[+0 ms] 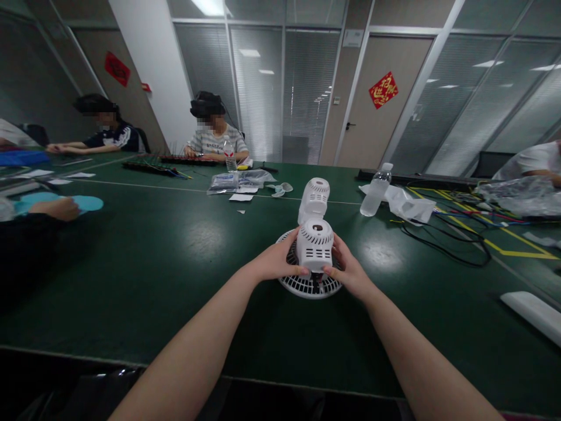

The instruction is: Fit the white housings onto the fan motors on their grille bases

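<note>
A white vented motor housing [314, 251] of a small fan is between my two hands, over a round white fan grille [302, 289] that rests face-down on the green table. My left hand [280, 256] grips the housing's left side, thumb at its lower front edge. On its right side my right hand [350, 269] is closed the same way, its thumb near the lower edge. Some dark parts show below the housing, too small to make out. Just behind stands a second white vented piece [316, 196] of similar shape; whether the two are joined I cannot tell.
A clear plastic bottle [377, 190] stands to the right, beside crumpled white plastic [409, 206] and black cables [447, 251]. Plastic-wrapped packets [224, 182] and paper scraps [241, 197] lie farther back. A co-worker's hand [59, 209] holds light-blue discs at left. Other people sit around the table.
</note>
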Action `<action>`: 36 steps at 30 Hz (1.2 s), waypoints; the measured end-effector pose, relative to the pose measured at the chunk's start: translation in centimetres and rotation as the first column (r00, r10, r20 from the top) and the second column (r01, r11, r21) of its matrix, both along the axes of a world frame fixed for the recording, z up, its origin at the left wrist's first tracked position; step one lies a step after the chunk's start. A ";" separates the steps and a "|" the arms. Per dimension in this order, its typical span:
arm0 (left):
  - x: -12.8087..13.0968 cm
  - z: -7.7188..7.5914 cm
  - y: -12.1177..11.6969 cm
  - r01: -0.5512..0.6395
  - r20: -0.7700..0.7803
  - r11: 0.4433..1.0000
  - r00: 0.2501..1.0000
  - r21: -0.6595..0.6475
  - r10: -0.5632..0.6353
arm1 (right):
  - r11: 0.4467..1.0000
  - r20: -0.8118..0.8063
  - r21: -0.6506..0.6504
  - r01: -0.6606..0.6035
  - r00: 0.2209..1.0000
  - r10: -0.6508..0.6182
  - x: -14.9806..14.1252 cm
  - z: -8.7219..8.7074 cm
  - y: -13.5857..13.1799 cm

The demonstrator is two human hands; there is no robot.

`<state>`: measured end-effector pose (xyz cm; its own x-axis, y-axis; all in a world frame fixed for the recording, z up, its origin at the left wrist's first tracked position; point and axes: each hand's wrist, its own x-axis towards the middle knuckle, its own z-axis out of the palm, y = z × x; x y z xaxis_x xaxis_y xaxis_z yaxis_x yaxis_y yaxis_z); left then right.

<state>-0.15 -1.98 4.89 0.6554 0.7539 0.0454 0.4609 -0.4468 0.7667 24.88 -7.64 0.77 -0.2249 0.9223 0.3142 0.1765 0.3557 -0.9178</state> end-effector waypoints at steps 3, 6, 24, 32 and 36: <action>0.0 0.1 0.0 -0.002 0.004 1.000 1.000 0.012 0.002 | 1.000 -0.010 -0.018 -0.003 1.000 0.003 0.0 0.2 0.0; -0.1 0.0 0.0 0.026 0.047 0.999 0.999 0.025 -0.027 | 1.000 -0.009 -0.020 -0.001 1.000 0.001 0.0 0.2 0.0; -0.4 0.3 0.1 0.016 0.062 1.000 0.998 0.025 -0.018 | 0.999 0.030 -0.034 0.024 0.999 -0.023 -0.2 0.1 -0.1; -0.4 0.7 -0.1 0.022 0.035 0.999 0.999 0.036 -0.023 | 1.000 0.070 -0.005 0.020 0.997 -0.020 -0.1 -0.2 0.0; -0.4 0.7 0.0 0.035 0.039 0.999 0.999 0.039 -0.037 | 1.000 0.094 -0.001 0.031 0.995 -0.031 -0.2 0.4 -0.2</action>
<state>-0.53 -1.98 5.55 0.6793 0.7270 0.1000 0.4135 -0.4917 0.7663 24.69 -7.84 1.15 -0.2248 0.9299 0.2910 0.2731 0.3468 -0.8973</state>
